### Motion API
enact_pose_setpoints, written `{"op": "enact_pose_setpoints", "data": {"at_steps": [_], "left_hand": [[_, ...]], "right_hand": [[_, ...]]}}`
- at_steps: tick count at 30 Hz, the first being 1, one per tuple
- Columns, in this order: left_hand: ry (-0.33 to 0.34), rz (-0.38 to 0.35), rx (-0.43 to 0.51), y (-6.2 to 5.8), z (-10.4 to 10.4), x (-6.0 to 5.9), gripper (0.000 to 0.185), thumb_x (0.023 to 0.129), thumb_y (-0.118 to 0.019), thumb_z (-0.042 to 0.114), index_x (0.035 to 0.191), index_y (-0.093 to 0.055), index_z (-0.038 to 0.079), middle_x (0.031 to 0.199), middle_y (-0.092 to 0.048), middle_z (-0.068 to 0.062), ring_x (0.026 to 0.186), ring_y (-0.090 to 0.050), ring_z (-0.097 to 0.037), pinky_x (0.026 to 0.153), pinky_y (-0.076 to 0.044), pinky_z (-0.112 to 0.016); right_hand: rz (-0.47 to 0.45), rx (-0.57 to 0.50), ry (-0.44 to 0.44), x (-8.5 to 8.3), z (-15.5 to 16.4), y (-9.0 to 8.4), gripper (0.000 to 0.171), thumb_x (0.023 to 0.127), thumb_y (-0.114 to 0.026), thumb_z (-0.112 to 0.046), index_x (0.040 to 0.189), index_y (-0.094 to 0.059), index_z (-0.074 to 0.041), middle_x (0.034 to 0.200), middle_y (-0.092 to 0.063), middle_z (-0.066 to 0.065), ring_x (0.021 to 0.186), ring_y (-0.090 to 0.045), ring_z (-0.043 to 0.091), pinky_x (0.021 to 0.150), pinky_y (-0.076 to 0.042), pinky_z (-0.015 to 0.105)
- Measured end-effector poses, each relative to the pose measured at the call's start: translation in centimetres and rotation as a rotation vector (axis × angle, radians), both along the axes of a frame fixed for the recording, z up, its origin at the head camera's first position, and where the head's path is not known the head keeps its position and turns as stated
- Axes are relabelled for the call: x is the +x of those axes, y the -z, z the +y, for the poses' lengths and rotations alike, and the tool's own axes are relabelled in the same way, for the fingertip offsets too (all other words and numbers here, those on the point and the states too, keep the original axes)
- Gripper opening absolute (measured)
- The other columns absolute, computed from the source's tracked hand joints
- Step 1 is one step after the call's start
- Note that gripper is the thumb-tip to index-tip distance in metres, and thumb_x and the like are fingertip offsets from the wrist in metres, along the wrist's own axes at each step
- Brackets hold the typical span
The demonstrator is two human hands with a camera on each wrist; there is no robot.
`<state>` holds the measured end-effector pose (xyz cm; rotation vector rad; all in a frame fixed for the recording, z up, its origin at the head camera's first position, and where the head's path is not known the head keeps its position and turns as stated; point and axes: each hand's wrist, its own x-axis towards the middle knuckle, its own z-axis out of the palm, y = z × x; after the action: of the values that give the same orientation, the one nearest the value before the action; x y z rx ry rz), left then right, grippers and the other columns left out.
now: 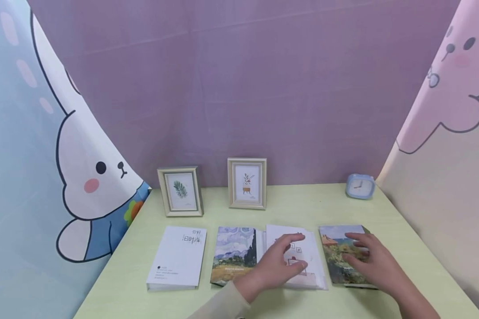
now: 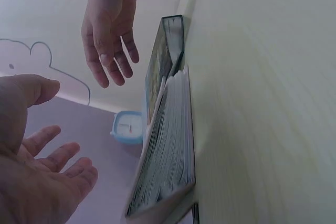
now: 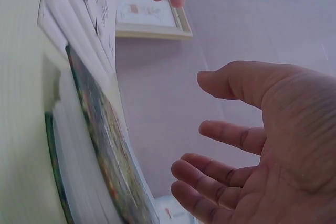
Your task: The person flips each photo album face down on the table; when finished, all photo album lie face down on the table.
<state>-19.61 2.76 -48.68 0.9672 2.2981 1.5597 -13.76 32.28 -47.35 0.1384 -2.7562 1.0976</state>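
Note:
Above a white photo album (image 1: 307, 252) with small drawings on its cover, my left hand (image 1: 273, 266) hovers with fingers apart, holding nothing. My right hand (image 1: 373, 263) is over a photo album with a painted landscape cover (image 1: 335, 252), its fingers loosely bent and nothing in them. The left wrist view shows the white album's page edges (image 2: 168, 145) below the left palm, with a gap between. In the right wrist view, the landscape album (image 3: 113, 150) lies apart from the right fingers, its cover slightly raised from the pages.
Left of the hands lie an album with a swirling-sky painting (image 1: 233, 250) and a white album with black writing (image 1: 177, 257). Behind stand a leaf picture frame (image 1: 181, 192), a plant picture frame (image 1: 247, 184) and a blue clock (image 1: 360, 186). A purple cloth (image 1: 239, 88) hangs behind the table (image 1: 115, 283).

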Motion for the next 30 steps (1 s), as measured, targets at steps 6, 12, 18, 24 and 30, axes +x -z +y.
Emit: {"op": "enact_pose_setpoints", "data": {"at_steps": [6,12,18,24,30], "left_hand": [[-0.058,0.018,-0.011,-0.4,-1.8,-0.3,0.064,0.096,-0.077,0.029,0.154,-0.05,0.027,0.158,-0.047,0.004,0.142,-0.047,-0.039,0.116,-0.043,-0.049],[-0.083,-0.021,0.073,-0.1,-3.9,-1.1,0.06,0.098,-0.074,0.02,0.152,-0.05,0.018,0.157,-0.047,0.004,0.147,-0.042,-0.03,0.12,-0.038,-0.048],[-0.113,-0.034,0.068,0.7,-5.7,-1.3,0.06,0.097,-0.075,0.022,0.152,-0.05,0.018,0.158,-0.045,-0.002,0.147,-0.042,-0.033,0.119,-0.039,-0.052],[-0.105,-0.048,0.071,1.1,-6.7,-1.0,0.063,0.098,-0.075,0.023,0.154,-0.047,0.019,0.16,-0.041,-0.005,0.148,-0.04,-0.035,0.117,-0.041,-0.053],[-0.122,-0.104,0.092,1.6,-7.2,-0.8,0.066,0.098,-0.074,0.021,0.156,-0.043,0.017,0.162,-0.036,-0.008,0.149,-0.038,-0.037,0.116,-0.043,-0.051]], "right_hand": [[0.052,0.0,-0.035,-0.6,-1.5,0.2,0.063,0.09,-0.085,-0.019,0.144,-0.057,-0.001,0.137,-0.056,0.025,0.119,-0.06,0.05,0.095,-0.055,0.064],[0.127,0.028,-0.072,-1.1,-2.9,0.4,0.065,0.087,-0.088,-0.019,0.143,-0.059,-0.004,0.138,-0.06,0.022,0.117,-0.064,0.044,0.092,-0.056,0.062],[0.078,0.047,-0.09,-1.3,-4.5,-0.1,0.071,0.085,-0.09,-0.028,0.145,-0.058,-0.007,0.141,-0.059,0.017,0.117,-0.065,0.039,0.093,-0.056,0.06],[0.02,0.008,-0.151,-1.8,-5.7,-0.5,0.074,0.086,-0.089,-0.03,0.148,-0.055,-0.008,0.145,-0.055,0.018,0.12,-0.063,0.047,0.095,-0.057,0.06],[0.033,0.062,-0.172,-2.3,-6.7,-0.1,0.074,0.084,-0.09,-0.031,0.146,-0.057,-0.007,0.147,-0.055,0.017,0.127,-0.058,0.047,0.103,-0.051,0.063]]}}
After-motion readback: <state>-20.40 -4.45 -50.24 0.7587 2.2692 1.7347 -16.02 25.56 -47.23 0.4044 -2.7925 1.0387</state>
